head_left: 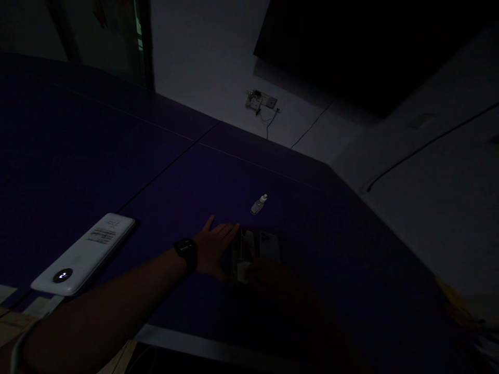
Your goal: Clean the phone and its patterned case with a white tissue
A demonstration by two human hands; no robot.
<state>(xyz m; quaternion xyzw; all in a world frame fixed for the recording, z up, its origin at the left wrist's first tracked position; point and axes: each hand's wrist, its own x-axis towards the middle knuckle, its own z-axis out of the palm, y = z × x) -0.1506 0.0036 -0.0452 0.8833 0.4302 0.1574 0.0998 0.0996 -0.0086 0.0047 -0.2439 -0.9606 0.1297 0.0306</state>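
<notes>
The room is very dark. My left hand [213, 249], wearing a black watch [187, 253], lies with fingers spread on the blue surface. Its index fingertip and thumb reach the left side of a dark flat item with pale patches [235, 254], whose kind I cannot make out. Over that item's lower right, my right hand [264, 271] is closed, deep in shadow, with a small white piece [242, 271] at its fingertips. A phone [273, 246], camera side up, lies just beyond my right hand. Past both hands is a small clear dropper bottle [258, 205] with a white cap.
A white power bank [83, 254] with a lit display lies at the left. The blue tabletop [163, 140] runs back to a wall with sockets and cables [267, 101]. A large black screen [351, 47] hangs above. Several papers [39, 306] lie at the lower left.
</notes>
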